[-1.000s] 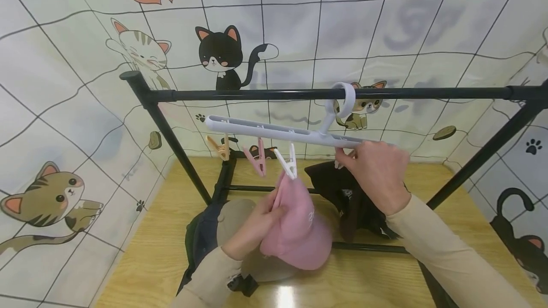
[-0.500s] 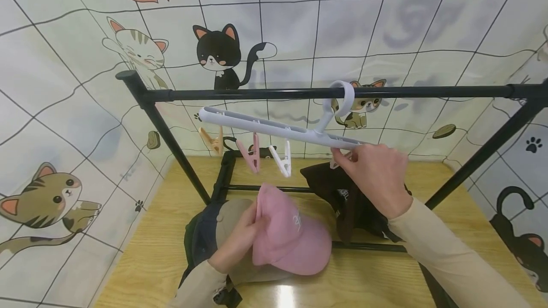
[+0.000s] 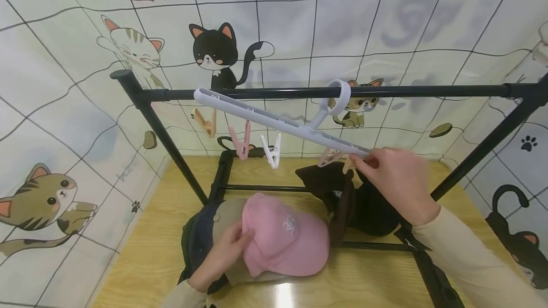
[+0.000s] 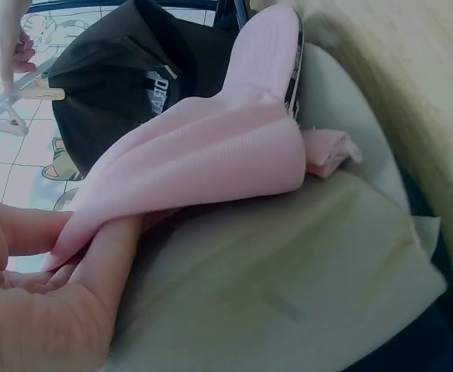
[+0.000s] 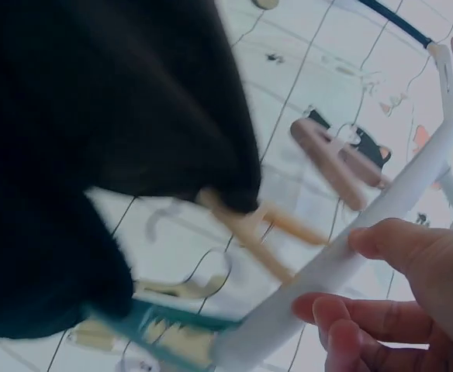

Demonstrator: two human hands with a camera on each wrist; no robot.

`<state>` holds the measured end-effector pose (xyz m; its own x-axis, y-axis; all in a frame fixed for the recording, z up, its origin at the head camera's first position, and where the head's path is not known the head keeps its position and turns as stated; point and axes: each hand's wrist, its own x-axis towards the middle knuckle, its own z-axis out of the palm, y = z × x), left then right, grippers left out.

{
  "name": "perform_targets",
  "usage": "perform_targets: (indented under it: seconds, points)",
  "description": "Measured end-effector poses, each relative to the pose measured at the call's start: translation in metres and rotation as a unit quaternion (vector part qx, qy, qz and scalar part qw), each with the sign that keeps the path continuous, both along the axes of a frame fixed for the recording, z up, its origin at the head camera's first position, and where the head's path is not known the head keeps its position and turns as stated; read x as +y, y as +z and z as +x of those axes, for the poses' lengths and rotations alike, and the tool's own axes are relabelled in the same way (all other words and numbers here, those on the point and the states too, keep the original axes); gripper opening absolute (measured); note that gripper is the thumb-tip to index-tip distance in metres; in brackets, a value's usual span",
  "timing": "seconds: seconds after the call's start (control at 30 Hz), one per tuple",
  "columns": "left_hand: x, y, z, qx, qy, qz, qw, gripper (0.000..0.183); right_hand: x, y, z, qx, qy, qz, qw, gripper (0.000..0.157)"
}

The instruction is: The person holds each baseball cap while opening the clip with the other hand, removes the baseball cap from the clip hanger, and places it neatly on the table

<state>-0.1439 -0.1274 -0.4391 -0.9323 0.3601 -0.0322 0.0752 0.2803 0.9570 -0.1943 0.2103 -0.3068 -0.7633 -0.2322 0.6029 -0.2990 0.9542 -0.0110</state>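
My left hand pinches the back edge of a pink cap, which sits over a khaki cap. The left wrist view shows thumb and fingers on the cap's pink fabric. My right hand grips the lower right end of a tilted pale hanger, its thumb and fingers on the bar in the right wrist view. From that end a black cap hangs in a yellowish clip. Other clips on the hanger, among them a white clip and a pink clip, hold nothing.
The hanger's hook loops over a black rack bar, with sloping posts either side. Left of the khaki cap lies a navy cap. Beneath is a wood-grain table, and a cat-printed wall stands close behind.
My left hand has lowered the pink cap from below the white clip onto the khaki cap. My right hand has shifted right and down, and the hanger's left end has risen.
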Motion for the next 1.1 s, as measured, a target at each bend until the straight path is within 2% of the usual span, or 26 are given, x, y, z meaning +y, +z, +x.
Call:
perform_targets:
  seconds: [0.07,0.2,0.27,0.33,0.4,0.5,0.57,0.63,0.7,0.83,0.9,1.0,1.1]
  points:
    - [-0.003,-0.008,0.001,0.000,0.005,-0.003,1.0000,0.033,0.008,-0.001,0.000,-0.001,0.001,0.000,1.000,0.034]
    - [-0.006,-0.008,0.005,-0.003,0.010,-0.009,0.9999,0.031,0.024,-0.003,-0.002,-0.010,-0.002,0.003,1.000,0.035]
    - [-0.008,-0.007,0.006,-0.008,0.012,-0.018,0.9997,0.031,0.030,-0.005,-0.004,-0.036,0.001,-0.001,0.999,0.039]
    - [-0.011,-0.005,0.006,-0.008,0.014,-0.033,0.9993,0.029,0.037,-0.006,-0.007,-0.084,0.009,-0.013,0.996,0.045]
    - [-0.013,-0.003,0.005,-0.001,0.014,-0.050,0.9987,0.026,0.043,-0.008,-0.011,-0.145,0.022,-0.028,0.989,0.052]
    - [-0.018,0.003,0.004,0.037,0.018,-0.087,0.9953,0.015,0.051,-0.010,-0.017,-0.220,0.045,-0.051,0.973,0.050]
    - [-0.020,0.008,0.003,0.070,0.020,-0.111,0.9912,0.010,0.056,-0.011,-0.020,-0.242,0.064,-0.064,0.966,0.044]
    - [-0.022,0.013,0.002,0.097,0.024,-0.133,0.9861,0.007,0.059,-0.012,-0.021,-0.243,0.086,-0.075,0.963,0.036]
    - [-0.024,0.018,0.001,0.106,0.026,-0.140,0.9842,0.007,0.061,-0.012,-0.022,-0.238,0.103,-0.082,0.962,0.031]
    - [-0.029,0.030,-0.002,0.100,0.046,-0.140,0.9839,0.006,0.062,-0.012,-0.022,-0.216,0.120,-0.072,0.966,0.027]
    - [-0.031,0.035,-0.003,0.108,0.060,-0.151,0.9807,0.006,0.063,-0.012,-0.022,-0.207,0.122,-0.068,0.968,0.028]
    - [-0.031,0.042,-0.006,0.148,0.077,-0.178,0.9698,0.007,0.066,-0.010,-0.020,-0.196,0.121,-0.068,0.971,0.030]
    - [-0.028,0.046,-0.009,0.199,0.076,-0.192,0.9580,0.008,0.069,-0.009,-0.017,-0.195,0.110,-0.087,0.971,0.032]
